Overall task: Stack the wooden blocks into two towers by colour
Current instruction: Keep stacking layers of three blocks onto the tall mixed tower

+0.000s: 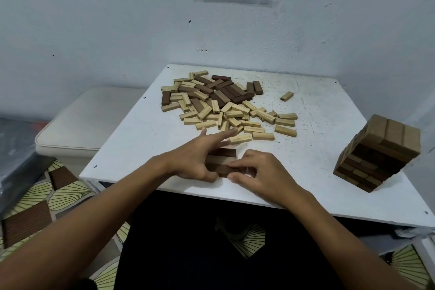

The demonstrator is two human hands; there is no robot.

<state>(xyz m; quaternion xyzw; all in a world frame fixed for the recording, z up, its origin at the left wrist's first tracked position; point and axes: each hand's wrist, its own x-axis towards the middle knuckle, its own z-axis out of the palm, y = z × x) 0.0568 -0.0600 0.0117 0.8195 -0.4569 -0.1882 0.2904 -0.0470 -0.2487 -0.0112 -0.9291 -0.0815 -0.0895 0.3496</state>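
Head camera looks forward and down, close over the table (pixel 329 110).

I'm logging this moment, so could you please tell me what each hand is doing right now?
Left hand: fingers straight, resting against the small stack of dark blocks.
Right hand: fingertips pinch a dark block in that stack.

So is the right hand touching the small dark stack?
Touching. The head view shows the right hand with its fingertips pressed on the dark stack's near side.
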